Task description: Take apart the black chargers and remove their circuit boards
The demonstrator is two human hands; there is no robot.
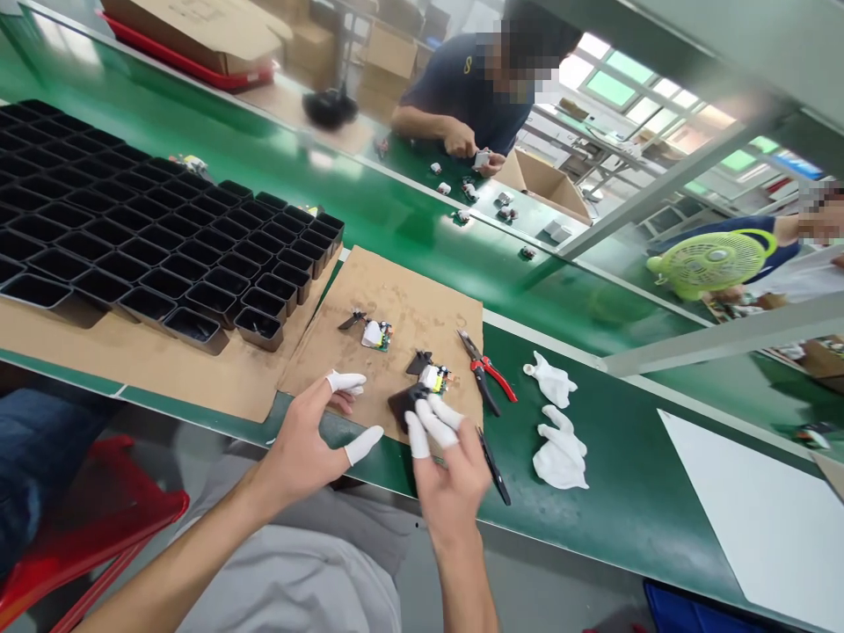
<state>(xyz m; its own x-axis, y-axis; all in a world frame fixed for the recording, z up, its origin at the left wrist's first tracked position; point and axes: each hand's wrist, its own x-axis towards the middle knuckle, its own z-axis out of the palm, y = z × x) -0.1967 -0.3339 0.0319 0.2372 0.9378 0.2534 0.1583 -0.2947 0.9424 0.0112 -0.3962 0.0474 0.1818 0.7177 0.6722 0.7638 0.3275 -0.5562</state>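
Observation:
My left hand [307,444] is held over the front of the bench with nothing in it, thumb and fingers apart, white finger cots on the tips. My right hand [452,466], also in white finger cots, grips a small black plastic housing [403,406] above the cardboard sheet [422,303]. Just behind that housing lies a circuit board [436,378] with a white block, yellow part and black piece. Farther left on the cardboard is a second circuit board [377,335] with a black piece beside it. Red-and-black pliers [486,369] and black tweezers [494,468] lie to the right.
Rows of black plastic cups [198,264] fill the bench's left side. Crumpled white finger cots [560,453] and a white sheet [745,519] lie at right. Across the bench a co-worker [454,97] handles a small white part. A green fan [716,264] stands near another person.

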